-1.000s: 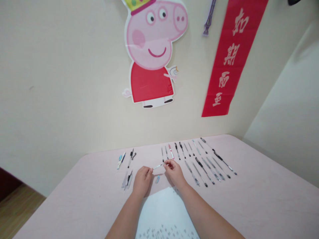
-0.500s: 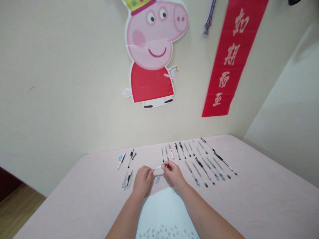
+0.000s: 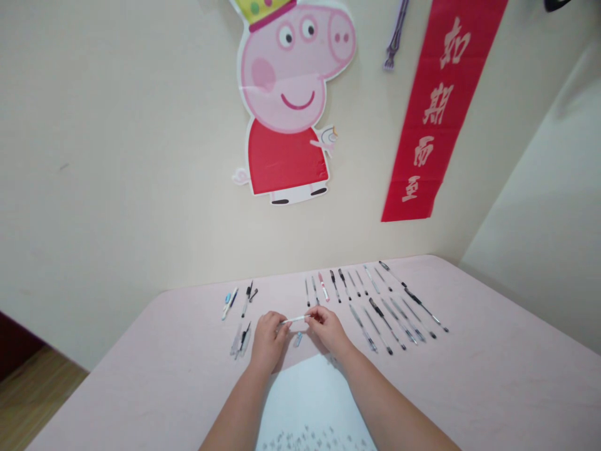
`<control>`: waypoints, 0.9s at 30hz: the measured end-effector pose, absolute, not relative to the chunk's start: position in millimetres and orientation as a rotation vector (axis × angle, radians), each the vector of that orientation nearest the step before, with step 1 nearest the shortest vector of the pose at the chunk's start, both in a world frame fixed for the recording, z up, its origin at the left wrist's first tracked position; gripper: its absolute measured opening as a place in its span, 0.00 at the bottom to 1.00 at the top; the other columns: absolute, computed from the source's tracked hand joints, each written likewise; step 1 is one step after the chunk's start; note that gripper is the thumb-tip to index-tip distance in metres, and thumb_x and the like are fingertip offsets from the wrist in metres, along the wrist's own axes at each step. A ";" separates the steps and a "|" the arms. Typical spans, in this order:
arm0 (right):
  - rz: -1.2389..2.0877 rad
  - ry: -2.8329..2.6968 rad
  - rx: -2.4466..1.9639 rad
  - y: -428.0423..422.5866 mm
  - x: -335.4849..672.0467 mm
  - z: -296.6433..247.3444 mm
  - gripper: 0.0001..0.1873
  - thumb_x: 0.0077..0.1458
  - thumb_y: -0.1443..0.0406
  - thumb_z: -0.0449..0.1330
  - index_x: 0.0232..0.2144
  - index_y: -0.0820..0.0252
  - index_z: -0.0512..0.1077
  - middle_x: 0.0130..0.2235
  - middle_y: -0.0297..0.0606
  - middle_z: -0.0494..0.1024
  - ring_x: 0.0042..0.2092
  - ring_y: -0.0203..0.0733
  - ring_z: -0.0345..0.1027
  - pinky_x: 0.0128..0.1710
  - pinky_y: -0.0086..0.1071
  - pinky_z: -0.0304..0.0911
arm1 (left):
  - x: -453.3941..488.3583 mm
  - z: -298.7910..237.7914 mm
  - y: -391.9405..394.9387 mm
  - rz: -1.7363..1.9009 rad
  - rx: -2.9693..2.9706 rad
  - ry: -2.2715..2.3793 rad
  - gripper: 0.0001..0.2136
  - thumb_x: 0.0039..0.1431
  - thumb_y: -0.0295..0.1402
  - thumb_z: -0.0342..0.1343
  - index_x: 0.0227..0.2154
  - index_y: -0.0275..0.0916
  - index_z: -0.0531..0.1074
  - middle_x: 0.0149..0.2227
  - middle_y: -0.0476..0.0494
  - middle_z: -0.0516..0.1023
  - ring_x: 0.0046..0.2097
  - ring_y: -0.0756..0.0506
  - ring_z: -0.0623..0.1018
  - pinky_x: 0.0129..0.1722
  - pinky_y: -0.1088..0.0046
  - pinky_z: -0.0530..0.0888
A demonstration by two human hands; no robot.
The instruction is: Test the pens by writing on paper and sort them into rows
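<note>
Both hands meet over the pink table (image 3: 469,388), holding a thin white pen (image 3: 295,320) level between them. My left hand (image 3: 267,338) pinches its left end and my right hand (image 3: 326,327) pinches its right end. A small blue cap (image 3: 297,339) lies on the table just below the pen, between the hands. A white sheet of paper (image 3: 310,407) with small writing lies between my forearms.
Several pens lie in two rows (image 3: 375,300) to the right of my hands. A few more pens (image 3: 240,307) lie to the left. A cartoon pig cut-out (image 3: 286,100) and a red banner (image 3: 436,106) hang on the wall behind the table.
The pen has gone from tilted to nearly level, and the two hands have drawn slightly closer together along it. The view has shifted a little.
</note>
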State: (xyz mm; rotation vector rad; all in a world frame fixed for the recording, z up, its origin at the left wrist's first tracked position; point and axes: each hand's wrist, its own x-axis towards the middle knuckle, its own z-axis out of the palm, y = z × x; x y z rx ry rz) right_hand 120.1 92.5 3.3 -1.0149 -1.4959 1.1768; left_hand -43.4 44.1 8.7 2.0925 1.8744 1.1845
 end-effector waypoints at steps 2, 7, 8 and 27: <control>1.185 -1.498 -1.004 92.2 120.6 3.8 0.05 0.43 0.65 0.58 0.23 0.62 0.70 0.21 0.31 0.67 0.25 0.34 0.57 0.26 0.27 0.53 | -43.6 9.9 43.4 1.173 2.090 1.874 0.06 0.54 0.33 0.50 0.27 0.39 0.70 0.30 0.44 0.73 0.35 0.43 0.71 0.36 0.66 0.65; 1.182 -1.529 -0.974 92.0 122.1 3.7 0.05 0.44 0.64 0.58 0.22 0.62 0.69 0.20 0.29 0.66 0.24 0.33 0.57 0.25 0.27 0.52 | -44.1 11.8 42.4 1.181 2.073 1.868 0.06 0.53 0.34 0.51 0.28 0.39 0.71 0.30 0.44 0.75 0.36 0.43 0.71 0.37 0.65 0.65; 1.176 -1.539 -0.970 92.1 122.4 3.1 0.05 0.44 0.64 0.58 0.22 0.61 0.69 0.20 0.29 0.66 0.24 0.33 0.56 0.25 0.27 0.52 | -44.0 12.3 42.4 1.183 2.071 1.870 0.06 0.53 0.34 0.51 0.27 0.39 0.71 0.30 0.44 0.75 0.36 0.43 0.71 0.37 0.65 0.65; 1.164 -1.610 -0.911 89.6 121.4 0.5 0.13 0.52 0.57 0.54 0.24 0.59 0.65 0.21 0.30 0.67 0.23 0.33 0.58 0.23 0.25 0.54 | -41.3 15.7 41.9 1.208 2.049 1.861 0.06 0.53 0.35 0.52 0.26 0.40 0.71 0.29 0.44 0.75 0.36 0.43 0.72 0.37 0.66 0.66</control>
